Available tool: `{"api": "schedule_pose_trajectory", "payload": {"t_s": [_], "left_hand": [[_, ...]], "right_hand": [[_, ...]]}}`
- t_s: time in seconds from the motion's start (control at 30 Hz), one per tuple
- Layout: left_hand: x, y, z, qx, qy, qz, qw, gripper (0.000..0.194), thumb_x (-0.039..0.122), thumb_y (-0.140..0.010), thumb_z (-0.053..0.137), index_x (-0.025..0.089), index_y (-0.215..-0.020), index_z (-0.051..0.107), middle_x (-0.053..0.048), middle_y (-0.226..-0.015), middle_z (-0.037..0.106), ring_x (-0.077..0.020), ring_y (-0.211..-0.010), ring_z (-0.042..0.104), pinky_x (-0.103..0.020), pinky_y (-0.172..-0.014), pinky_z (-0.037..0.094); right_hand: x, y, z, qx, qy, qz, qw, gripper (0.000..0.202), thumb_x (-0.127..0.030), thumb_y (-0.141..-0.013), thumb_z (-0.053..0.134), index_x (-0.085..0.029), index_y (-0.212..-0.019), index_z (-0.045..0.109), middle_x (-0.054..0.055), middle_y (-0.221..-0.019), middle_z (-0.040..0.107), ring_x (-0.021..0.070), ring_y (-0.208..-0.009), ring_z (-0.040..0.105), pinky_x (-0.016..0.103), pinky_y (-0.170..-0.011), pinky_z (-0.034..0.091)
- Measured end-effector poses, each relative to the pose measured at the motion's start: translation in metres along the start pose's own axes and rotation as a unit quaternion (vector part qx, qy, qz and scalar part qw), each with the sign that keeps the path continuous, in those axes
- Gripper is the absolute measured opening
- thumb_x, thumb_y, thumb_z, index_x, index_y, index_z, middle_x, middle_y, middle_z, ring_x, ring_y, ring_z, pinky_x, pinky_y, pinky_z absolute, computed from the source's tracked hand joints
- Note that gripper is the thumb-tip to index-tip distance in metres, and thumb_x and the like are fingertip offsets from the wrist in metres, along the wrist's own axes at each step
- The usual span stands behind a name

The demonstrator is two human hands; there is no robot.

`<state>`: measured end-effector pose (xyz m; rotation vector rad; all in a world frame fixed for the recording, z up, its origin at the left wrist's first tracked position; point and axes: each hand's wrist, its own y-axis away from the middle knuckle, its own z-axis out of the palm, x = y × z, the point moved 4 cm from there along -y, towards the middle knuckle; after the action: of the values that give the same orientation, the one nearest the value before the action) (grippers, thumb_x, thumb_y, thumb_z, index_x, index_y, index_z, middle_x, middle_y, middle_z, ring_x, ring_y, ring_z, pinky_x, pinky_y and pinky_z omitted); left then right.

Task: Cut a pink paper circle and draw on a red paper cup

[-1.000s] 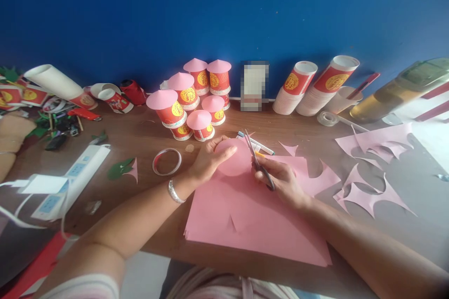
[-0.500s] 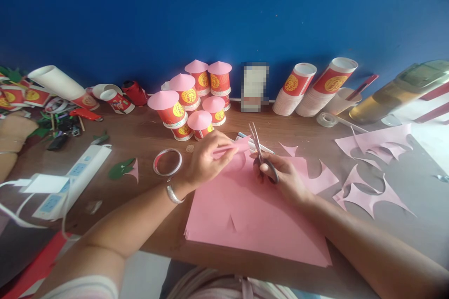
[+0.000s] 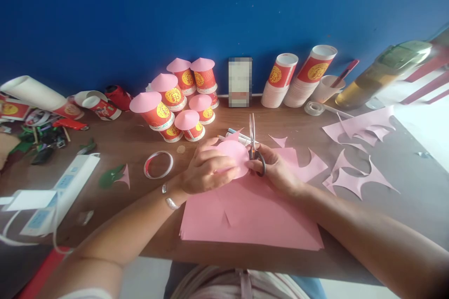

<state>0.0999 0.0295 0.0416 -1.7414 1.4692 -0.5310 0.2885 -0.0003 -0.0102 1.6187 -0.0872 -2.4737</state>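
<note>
My left hand (image 3: 212, 170) is closed on a round pink paper disc (image 3: 234, 155), its fingers lying across the front. A pointed pink scrap (image 3: 234, 135) shows just above the disc. Close by on the right, my right hand (image 3: 278, 168) grips black-handled scissors (image 3: 252, 138), blades upward and nearly closed. Under both hands lies a stack of pink paper sheets (image 3: 256, 215), with a small slit or pointed flap near its lower left. Markers (image 3: 242, 136) lie partly hidden behind the disc.
Red paper cups with pink cone tops (image 3: 187, 121) stand back left. Nested paper cups (image 3: 277, 81), a bottle (image 3: 379, 77) and clear tape (image 3: 315, 108) are back right. Pink offcuts (image 3: 361, 180) lie right. A tape roll (image 3: 158, 165) and power strip (image 3: 63, 196) are left. A phone (image 3: 240, 81) leans on the wall.
The pink paper in my left hand has turned from nearly edge-on to face me as a disc. The scissors are more upright, their blades closer together. The whole view has shifted slightly.
</note>
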Motion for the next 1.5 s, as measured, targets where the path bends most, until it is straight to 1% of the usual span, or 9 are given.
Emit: {"api": "schedule_pose_trajectory", "payload": {"t_s": [0.13, 0.27, 0.37, 0.53, 0.73, 1.0, 1.17, 1.3, 1.5], "left_hand": [[-0.022, 0.009, 0.006, 0.056, 0.098, -0.251, 0.962, 0.030, 0.031, -0.091, 0.070, 0.028, -0.120, 0.064, -0.007, -0.112, 0.064, -0.0191, -0.099, 0.063, -0.041, -0.098, 0.054], [-0.037, 0.027, 0.030, 0.073, 0.405, -0.526, 0.744, 0.038, 0.052, -0.100, 0.051, 0.018, -0.112, 0.064, -0.007, -0.096, 0.065, -0.0130, -0.075, 0.060, -0.028, -0.070, 0.052], [-0.032, 0.030, 0.040, 0.028, 0.510, -0.586, 0.629, 0.050, 0.063, -0.093, 0.057, 0.015, -0.100, 0.068, -0.004, -0.084, 0.061, -0.0113, -0.068, 0.054, -0.023, -0.059, 0.044], [-0.031, 0.030, 0.041, -0.017, 0.532, -0.632, 0.564, 0.046, 0.054, -0.081, 0.077, 0.018, -0.107, 0.066, -0.001, -0.089, 0.064, -0.0107, -0.073, 0.055, -0.021, -0.062, 0.041], [-0.032, 0.025, 0.042, -0.091, 0.539, -0.614, 0.569, 0.036, 0.045, -0.075, 0.082, 0.014, -0.087, 0.070, -0.003, -0.088, 0.068, -0.0148, -0.082, 0.060, -0.025, -0.075, 0.045], [-0.029, 0.026, 0.043, -0.150, 0.566, -0.586, 0.560, 0.027, 0.033, -0.072, 0.083, 0.014, -0.083, 0.067, 0.001, -0.079, 0.064, -0.0115, -0.073, 0.055, -0.023, -0.068, 0.043], [-0.031, 0.020, 0.039, -0.074, 0.531, -0.583, 0.610, 0.027, 0.036, -0.076, 0.080, 0.014, -0.080, 0.064, 0.001, -0.080, 0.061, -0.0110, -0.075, 0.054, -0.023, -0.070, 0.043], [-0.030, 0.025, 0.040, -0.012, 0.512, -0.623, 0.591, 0.033, 0.043, -0.077, 0.078, 0.015, -0.085, 0.062, 0.002, -0.076, 0.060, -0.0096, -0.067, 0.050, -0.022, -0.061, 0.039], [-0.024, 0.025, 0.042, -0.042, 0.513, -0.609, 0.604, 0.033, 0.047, -0.082, 0.074, 0.016, -0.089, 0.064, 0.000, -0.080, 0.061, -0.0116, -0.069, 0.051, -0.023, -0.062, 0.039]], "right_hand": [[0.001, -0.001, -0.006, 0.030, 0.014, -0.045, 0.998, 0.042, -0.040, -0.067, 0.092, -0.026, -0.095, 0.063, -0.007, -0.071, 0.054, 0.0091, -0.060, 0.044, 0.025, -0.057, 0.035], [-0.001, -0.001, -0.009, 0.044, 0.062, -0.064, 0.995, 0.043, -0.041, -0.069, 0.092, -0.026, -0.099, 0.064, -0.007, -0.069, 0.053, 0.0094, -0.060, 0.044, 0.025, -0.056, 0.035], [-0.003, -0.002, -0.007, 0.042, 0.092, -0.070, 0.992, 0.044, -0.044, -0.068, 0.092, -0.026, -0.096, 0.064, -0.005, -0.074, 0.059, 0.0114, -0.066, 0.050, 0.026, -0.060, 0.041], [-0.003, -0.003, -0.008, 0.042, 0.118, -0.073, 0.989, 0.043, -0.045, -0.068, 0.092, -0.027, -0.097, 0.066, -0.004, -0.074, 0.060, 0.0110, -0.065, 0.049, 0.025, -0.059, 0.041], [-0.001, -0.005, -0.007, 0.018, 0.128, -0.059, 0.990, 0.045, -0.043, -0.065, 0.094, -0.026, -0.096, 0.066, -0.003, -0.074, 0.063, 0.0125, -0.067, 0.053, 0.027, -0.062, 0.046], [-0.002, -0.005, -0.012, 0.056, 0.138, -0.071, 0.986, 0.043, -0.046, -0.069, 0.089, -0.026, -0.100, 0.067, -0.001, -0.084, 0.065, 0.0129, -0.071, 0.055, 0.027, -0.062, 0.045], [-0.006, -0.003, -0.009, 0.050, 0.128, -0.061, 0.989, 0.043, -0.048, -0.072, 0.087, -0.025, -0.101, 0.066, -0.003, -0.079, 0.062, 0.0106, -0.063, 0.052, 0.027, -0.060, 0.045], [-0.007, -0.002, -0.005, 0.028, 0.115, -0.038, 0.992, 0.046, -0.045, -0.072, 0.088, -0.025, -0.106, 0.065, -0.001, -0.078, 0.066, 0.0126, -0.064, 0.057, 0.030, -0.064, 0.050], [-0.006, -0.004, -0.007, 0.036, 0.112, -0.031, 0.993, 0.045, -0.044, -0.069, 0.090, -0.025, -0.101, 0.065, -0.004, -0.075, 0.063, 0.0125, -0.065, 0.055, 0.028, -0.061, 0.046]]}}
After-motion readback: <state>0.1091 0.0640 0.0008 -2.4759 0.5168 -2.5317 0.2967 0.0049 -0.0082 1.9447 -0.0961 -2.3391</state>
